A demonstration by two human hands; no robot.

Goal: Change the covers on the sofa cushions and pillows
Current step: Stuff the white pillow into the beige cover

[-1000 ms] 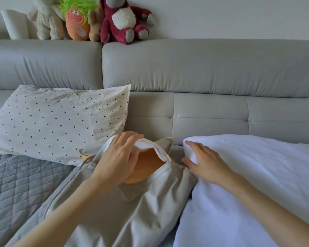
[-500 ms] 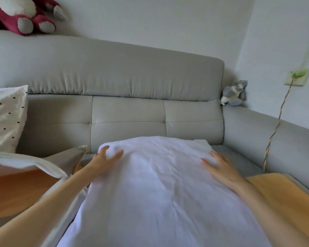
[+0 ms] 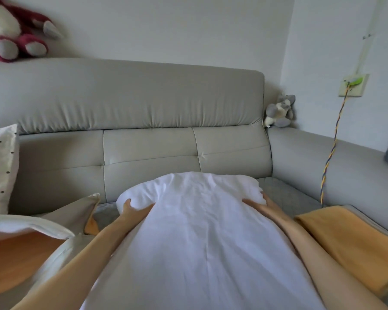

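From the head camera, a bare white pillow insert (image 3: 195, 238) lies lengthwise on the sofa seat (image 3: 285, 191), running from the bottom of the frame up toward the grey backrest (image 3: 143, 151). Both hands hold its far end. The left hand (image 3: 133, 209) has its grip clamped on the far left corner, thumb over the top and fingers curled under the bulging fabric. The right hand (image 3: 259, 205) has its grip clamped on the far right corner in the same way, though its fingertips are hidden beneath the pillow, so how far they wrap is hard to say.

Just outside the left grip sits a beige cover (image 3: 43, 238) with its mouth gaping, showing an orange lining. Beyond that, at the frame's edge, a polka-dot pillow (image 3: 0, 166) leans on the backrest. Outside the right grip, an orange cloth (image 3: 347, 240) lies folded on the seat beside the sofa arm.

Above, a red plush bear (image 3: 14, 36) sits on the backrest top, a small grey plush (image 3: 280, 110) sits in the corner, and a braided cable (image 3: 333, 146) hangs from a wall socket (image 3: 353, 85).
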